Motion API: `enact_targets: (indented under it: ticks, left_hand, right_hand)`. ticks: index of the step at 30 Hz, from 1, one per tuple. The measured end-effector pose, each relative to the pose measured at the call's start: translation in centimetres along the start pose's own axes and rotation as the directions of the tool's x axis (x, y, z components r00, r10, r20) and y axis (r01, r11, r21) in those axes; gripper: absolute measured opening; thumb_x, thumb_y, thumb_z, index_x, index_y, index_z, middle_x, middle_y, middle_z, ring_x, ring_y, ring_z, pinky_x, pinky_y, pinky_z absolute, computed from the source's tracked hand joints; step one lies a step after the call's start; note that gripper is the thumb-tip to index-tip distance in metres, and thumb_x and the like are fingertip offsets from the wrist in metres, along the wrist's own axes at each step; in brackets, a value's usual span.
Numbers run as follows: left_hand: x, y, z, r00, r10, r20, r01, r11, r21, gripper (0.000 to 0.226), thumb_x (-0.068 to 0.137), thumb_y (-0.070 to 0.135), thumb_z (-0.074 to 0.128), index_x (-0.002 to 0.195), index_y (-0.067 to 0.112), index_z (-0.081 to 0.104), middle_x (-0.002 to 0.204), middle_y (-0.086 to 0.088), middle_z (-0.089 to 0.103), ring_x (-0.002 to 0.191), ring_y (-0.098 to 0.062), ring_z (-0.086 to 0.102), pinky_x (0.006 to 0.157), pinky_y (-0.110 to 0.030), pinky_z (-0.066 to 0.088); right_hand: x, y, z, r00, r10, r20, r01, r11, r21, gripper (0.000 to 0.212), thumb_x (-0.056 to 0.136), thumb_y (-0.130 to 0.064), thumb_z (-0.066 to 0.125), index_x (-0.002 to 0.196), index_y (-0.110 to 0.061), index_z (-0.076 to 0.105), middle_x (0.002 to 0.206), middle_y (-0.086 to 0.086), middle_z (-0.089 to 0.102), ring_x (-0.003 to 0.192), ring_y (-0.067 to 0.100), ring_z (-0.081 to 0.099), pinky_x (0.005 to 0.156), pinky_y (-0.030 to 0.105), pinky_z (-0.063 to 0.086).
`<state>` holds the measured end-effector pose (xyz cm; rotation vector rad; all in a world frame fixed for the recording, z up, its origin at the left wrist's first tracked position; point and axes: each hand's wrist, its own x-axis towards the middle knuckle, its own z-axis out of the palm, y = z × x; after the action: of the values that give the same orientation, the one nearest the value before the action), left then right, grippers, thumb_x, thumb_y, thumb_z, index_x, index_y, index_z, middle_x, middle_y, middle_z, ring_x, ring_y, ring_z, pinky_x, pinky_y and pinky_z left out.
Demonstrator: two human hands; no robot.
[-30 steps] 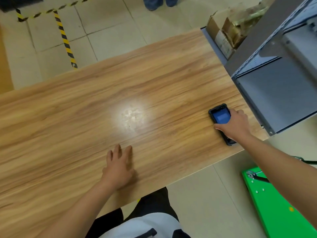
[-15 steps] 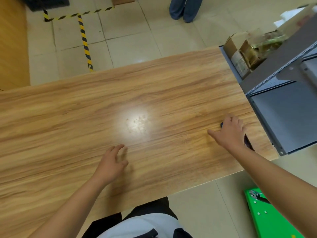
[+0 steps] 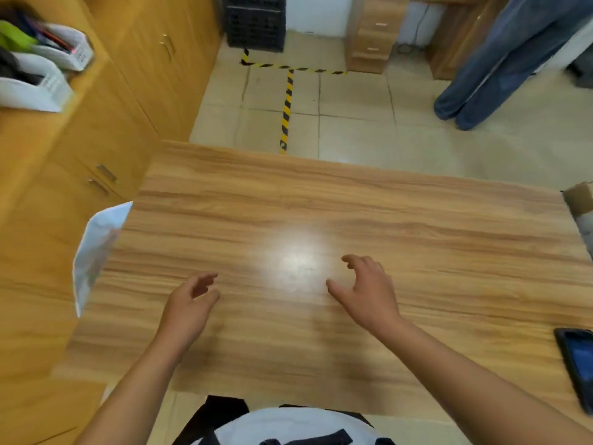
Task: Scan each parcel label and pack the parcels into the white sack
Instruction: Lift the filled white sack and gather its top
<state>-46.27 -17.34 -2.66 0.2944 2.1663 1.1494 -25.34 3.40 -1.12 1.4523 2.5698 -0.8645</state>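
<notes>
My left hand point(image 3: 189, 303) and my right hand point(image 3: 365, 290) hover over the middle of the wooden table point(image 3: 321, 220), both with fingers apart and holding nothing. The black handheld scanner point(image 3: 577, 367) with a blue screen lies on the table at the far right edge, well apart from my right hand. A white sack point(image 3: 96, 245) shows at the table's left end, partly hidden by the tabletop. No parcel is in view.
Yellow wooden cabinets point(image 3: 96, 123) stand to the left, with white file trays point(image 3: 38, 78) on top. A cardboard box point(image 3: 580, 197) sits at the table's right end. A person's legs in blue trousers point(image 3: 487, 78) stand beyond the table near hazard tape point(image 3: 287, 104).
My right hand has let go of the scanner and moved left to the table's middle. The view has swung left, bringing the sack and the cabinets into sight. My left hand has lifted off the table.
</notes>
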Motion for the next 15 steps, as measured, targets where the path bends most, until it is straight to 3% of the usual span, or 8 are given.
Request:
enact_targets:
  ticks: [5,9,15]
  left_hand:
    - [2.0,-6.8,-13.7,0.963,-0.146,-0.225,0.093,0.969,-0.231,0.025,0.095,0.007,0.061,0.116,0.017,0.068,0.106,0.0,0.067,0.085,-0.003,0.059,0.069,-0.018,0.044]
    - [3.5,-13.3,-21.9,0.882,-0.314,-0.351,0.179,0.913,-0.367,0.02,0.094,0.01,0.061,0.112,0.016,0.068,0.096,0.002,0.065,0.077,-0.007,0.057,0.063,-0.021,0.043]
    - [7.3,-23.0,-26.9,0.83,-0.504,-0.238,0.407,0.84,-0.36,0.019,0.089,0.02,0.067,0.108,0.017,0.067,0.11,-0.013,0.066,0.084,-0.022,0.058,0.07,-0.032,0.045]
  right_hand:
    - [-0.2,-12.5,7.1,0.99,-0.096,0.1,0.101,0.994,-0.047,0.051,0.086,-0.051,0.062,0.131,-0.026,0.057,0.122,-0.006,0.059,0.117,0.015,0.051,0.101,0.039,0.041]
    - [-0.3,-21.8,12.8,0.971,-0.167,0.173,0.177,0.983,-0.046,0.05,0.086,-0.049,0.064,0.129,-0.026,0.059,0.12,-0.006,0.058,0.114,0.015,0.053,0.097,0.039,0.045]
    - [-0.3,-30.6,19.3,0.936,-0.216,0.279,0.258,0.958,-0.123,0.05,0.088,-0.046,0.06,0.133,-0.025,0.057,0.13,-0.002,0.056,0.122,0.019,0.049,0.096,0.037,0.045]
